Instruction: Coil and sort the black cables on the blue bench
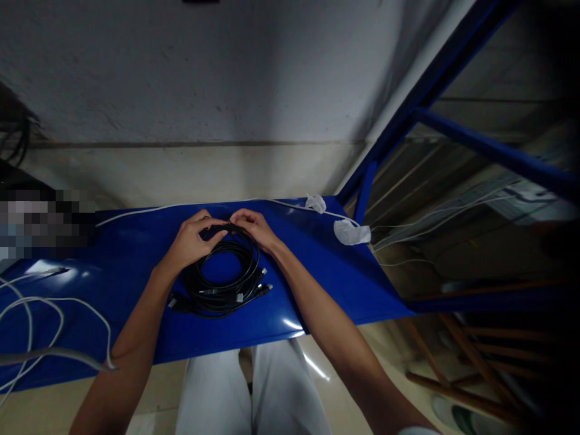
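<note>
Coiled cables (252, 266) on table (335, 266), loose cable (58, 326) left (partly overhanging), wall (190, 109) behind

Place: workshop-like room, exact kind unclear | blue counter (335, 272), coiled black cables (222, 287), scuffed wall (203, 78), blue metal frame (471, 139)

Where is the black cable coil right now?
In the head view, the coil lies on the blue table, left of centre, its far edge at the left hand and right hand.

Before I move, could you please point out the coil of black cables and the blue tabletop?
Coil of black cables (250, 261), head view: right side of the loops.
Blue tabletop (335, 263), head view: bare area toward its right end.
</note>
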`<move>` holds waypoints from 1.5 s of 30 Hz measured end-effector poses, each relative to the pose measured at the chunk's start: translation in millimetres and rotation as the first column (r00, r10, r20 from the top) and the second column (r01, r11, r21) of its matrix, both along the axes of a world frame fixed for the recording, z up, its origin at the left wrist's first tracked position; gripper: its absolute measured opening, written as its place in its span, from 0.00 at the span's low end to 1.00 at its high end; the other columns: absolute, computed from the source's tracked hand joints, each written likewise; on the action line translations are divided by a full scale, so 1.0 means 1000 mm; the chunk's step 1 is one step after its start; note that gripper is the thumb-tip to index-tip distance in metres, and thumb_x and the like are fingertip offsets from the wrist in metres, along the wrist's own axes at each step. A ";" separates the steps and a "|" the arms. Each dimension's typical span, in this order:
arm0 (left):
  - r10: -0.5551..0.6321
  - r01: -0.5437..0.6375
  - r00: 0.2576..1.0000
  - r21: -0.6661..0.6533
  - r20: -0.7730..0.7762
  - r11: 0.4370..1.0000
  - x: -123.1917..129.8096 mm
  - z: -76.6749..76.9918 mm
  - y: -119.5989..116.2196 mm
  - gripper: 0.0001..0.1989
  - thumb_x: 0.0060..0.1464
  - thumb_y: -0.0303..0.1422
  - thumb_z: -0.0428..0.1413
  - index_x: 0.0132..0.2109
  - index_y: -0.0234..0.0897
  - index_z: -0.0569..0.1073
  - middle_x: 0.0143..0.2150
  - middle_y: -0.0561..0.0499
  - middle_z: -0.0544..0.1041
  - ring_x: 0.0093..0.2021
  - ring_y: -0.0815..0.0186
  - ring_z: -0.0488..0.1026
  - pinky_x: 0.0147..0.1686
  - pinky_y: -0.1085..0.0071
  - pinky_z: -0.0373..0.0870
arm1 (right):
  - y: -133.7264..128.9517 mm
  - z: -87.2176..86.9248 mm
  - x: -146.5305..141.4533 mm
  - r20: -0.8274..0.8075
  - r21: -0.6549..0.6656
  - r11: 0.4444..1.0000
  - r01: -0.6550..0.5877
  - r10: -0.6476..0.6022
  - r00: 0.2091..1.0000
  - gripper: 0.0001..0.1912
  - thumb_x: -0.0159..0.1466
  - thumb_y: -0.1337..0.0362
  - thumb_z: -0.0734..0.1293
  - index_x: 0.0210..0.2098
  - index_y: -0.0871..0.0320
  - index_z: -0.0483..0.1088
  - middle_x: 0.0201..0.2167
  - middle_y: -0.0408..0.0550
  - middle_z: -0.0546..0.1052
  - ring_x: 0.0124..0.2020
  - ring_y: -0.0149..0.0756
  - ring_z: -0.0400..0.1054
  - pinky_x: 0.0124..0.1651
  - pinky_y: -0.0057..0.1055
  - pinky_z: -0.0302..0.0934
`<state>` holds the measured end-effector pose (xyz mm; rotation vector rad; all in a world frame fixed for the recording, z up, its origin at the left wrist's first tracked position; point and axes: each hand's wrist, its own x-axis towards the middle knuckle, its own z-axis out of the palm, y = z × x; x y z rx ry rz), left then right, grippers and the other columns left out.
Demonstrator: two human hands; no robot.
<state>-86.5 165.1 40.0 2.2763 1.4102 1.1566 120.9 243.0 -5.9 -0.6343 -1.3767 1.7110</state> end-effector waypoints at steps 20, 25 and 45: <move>0.108 -0.106 0.993 -0.048 0.049 0.993 -0.003 -0.004 0.005 0.06 0.68 0.37 0.64 0.43 0.42 0.84 0.39 0.51 0.76 0.38 0.64 0.72 0.40 0.67 0.68 | -0.001 -0.001 0.000 0.061 0.058 0.996 -0.061 0.058 0.996 0.12 0.61 0.56 0.80 0.42 0.54 0.86 0.38 0.45 0.86 0.40 0.35 0.78 0.55 0.37 0.70; 0.121 -0.120 0.993 0.021 -0.008 0.993 -0.006 -0.005 0.005 0.06 0.67 0.37 0.65 0.43 0.41 0.83 0.39 0.50 0.75 0.39 0.63 0.73 0.40 0.67 0.69 | -0.002 0.000 0.000 0.053 0.027 0.997 -0.077 0.076 0.996 0.15 0.57 0.58 0.82 0.43 0.52 0.87 0.39 0.44 0.87 0.40 0.35 0.79 0.56 0.38 0.71; 0.160 -0.157 0.985 -0.040 0.070 0.987 0.002 -0.006 0.006 0.09 0.65 0.42 0.65 0.42 0.41 0.84 0.38 0.49 0.76 0.39 0.62 0.74 0.38 0.65 0.69 | -0.007 0.004 -0.003 0.070 0.073 0.996 -0.044 0.039 0.997 0.19 0.54 0.58 0.83 0.40 0.56 0.77 0.36 0.42 0.83 0.37 0.32 0.77 0.49 0.33 0.72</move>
